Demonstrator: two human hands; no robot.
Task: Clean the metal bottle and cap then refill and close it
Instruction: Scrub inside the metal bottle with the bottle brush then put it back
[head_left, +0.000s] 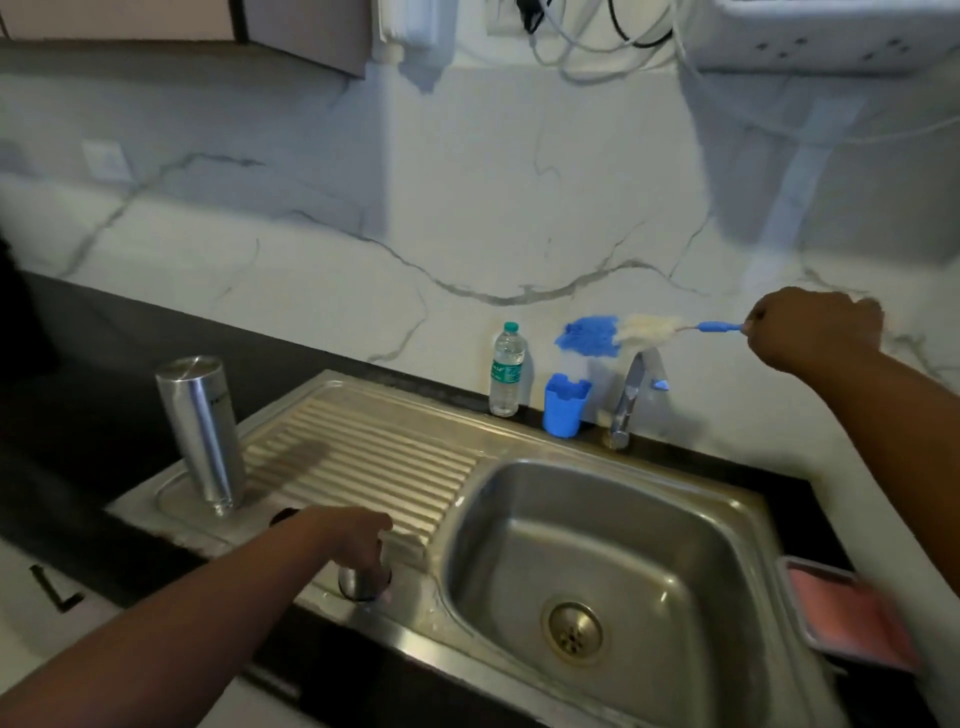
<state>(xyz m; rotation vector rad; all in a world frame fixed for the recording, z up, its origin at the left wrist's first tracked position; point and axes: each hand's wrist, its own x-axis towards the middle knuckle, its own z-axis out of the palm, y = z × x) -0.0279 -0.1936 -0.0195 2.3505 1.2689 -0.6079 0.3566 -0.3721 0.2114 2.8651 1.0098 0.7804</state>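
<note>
The left hand (358, 535) grips the cap (363, 582) on the sink's (613, 467) front edge; the bottle (200, 434) stands upside down behind it. The right hand (815, 327) holds a brush (613, 335) over the tap (631, 400).

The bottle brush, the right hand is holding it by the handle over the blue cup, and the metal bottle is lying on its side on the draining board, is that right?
Not quite. In the head view the metal bottle stands inverted on the draining board, not on its side. The rest holds: the right hand holds the bottle brush by its handle above the blue cup.
</note>
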